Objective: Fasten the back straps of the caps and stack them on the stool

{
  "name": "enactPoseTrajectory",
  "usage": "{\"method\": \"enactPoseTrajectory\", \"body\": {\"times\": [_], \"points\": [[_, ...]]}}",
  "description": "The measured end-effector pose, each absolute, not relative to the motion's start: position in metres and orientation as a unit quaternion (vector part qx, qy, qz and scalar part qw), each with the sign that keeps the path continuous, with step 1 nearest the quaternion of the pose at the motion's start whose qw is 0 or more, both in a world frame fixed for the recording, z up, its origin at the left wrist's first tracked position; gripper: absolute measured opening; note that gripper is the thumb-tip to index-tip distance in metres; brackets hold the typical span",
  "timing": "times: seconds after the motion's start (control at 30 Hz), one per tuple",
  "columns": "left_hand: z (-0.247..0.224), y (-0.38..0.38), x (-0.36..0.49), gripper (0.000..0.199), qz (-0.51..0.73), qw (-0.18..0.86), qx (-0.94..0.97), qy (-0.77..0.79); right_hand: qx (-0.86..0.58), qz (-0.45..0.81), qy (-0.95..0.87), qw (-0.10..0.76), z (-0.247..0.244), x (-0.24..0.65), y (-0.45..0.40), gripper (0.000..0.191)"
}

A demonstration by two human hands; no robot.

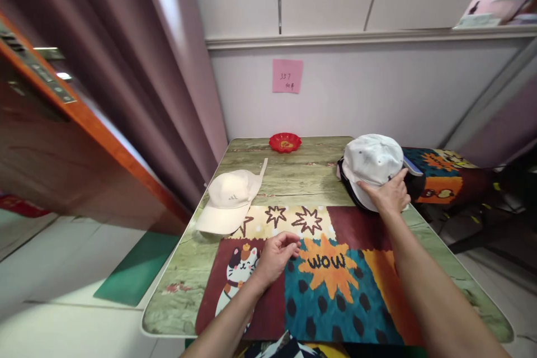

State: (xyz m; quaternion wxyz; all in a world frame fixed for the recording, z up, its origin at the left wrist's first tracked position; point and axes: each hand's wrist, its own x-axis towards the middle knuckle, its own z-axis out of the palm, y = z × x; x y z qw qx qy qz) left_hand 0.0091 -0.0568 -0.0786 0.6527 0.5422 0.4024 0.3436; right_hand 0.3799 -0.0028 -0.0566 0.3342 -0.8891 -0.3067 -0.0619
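My right hand (390,194) grips the brim side of a white baseball cap (371,156) at the table's right, thumb in front and fingers over its right side. That cap sits on top of a black cap (344,182), with a blue edge showing at the right; how many caps are stacked cannot be made out. My left hand (277,257) hovers over the patterned mat (302,313), fingers loosely curled with a gap to the thumb and nothing visible in them. Beyond it to the left lies a cream baseball cap (229,196), brim toward me, its back strap sticking up.
A red scalloped dish (285,142) stands at the table's far edge, below a pink note (287,76) on the wall. Another patterned mat (440,173) covers a surface at the right. An orange-edged door (104,140) and a curtain (168,67) flank the left.
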Motion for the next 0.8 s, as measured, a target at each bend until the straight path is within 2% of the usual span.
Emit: {"method": "enactPoseTrajectory", "body": {"times": [0.1,0.23,0.33,0.4,0.53,0.6,0.7,0.8], "points": [[-0.08,-0.061,0.011,0.034,0.362,0.664,0.521,0.395,-0.871,-0.076,-0.315,0.37,-0.061,0.381,-0.005,0.143],[-0.079,-0.059,0.003,0.042,0.413,0.656,0.481,0.409,-0.821,-0.148,-0.336,0.437,-0.061,0.364,-0.008,0.128],[-0.07,-0.043,-0.015,0.038,0.482,0.577,0.486,0.446,-0.764,-0.208,-0.392,0.468,-0.053,0.328,-0.004,0.124],[-0.059,-0.024,-0.033,0.032,0.539,0.496,0.498,0.465,-0.722,-0.185,-0.434,0.506,-0.046,0.297,0.003,0.114],[-0.031,0.012,-0.08,0.028,0.634,0.345,0.46,0.517,-0.659,0.047,-0.445,0.605,-0.039,0.248,0.027,0.106],[-0.023,0.019,-0.106,0.033,0.664,0.313,0.396,0.551,-0.632,0.173,-0.392,0.646,-0.039,0.232,0.039,0.101],[-0.024,0.013,-0.135,0.037,0.696,0.336,0.212,0.598,-0.571,0.327,-0.308,0.687,-0.039,0.217,0.05,0.094],[-0.034,0.003,-0.148,0.025,0.679,0.379,0.08,0.624,-0.526,0.415,-0.255,0.697,-0.036,0.212,0.055,0.082]]}}
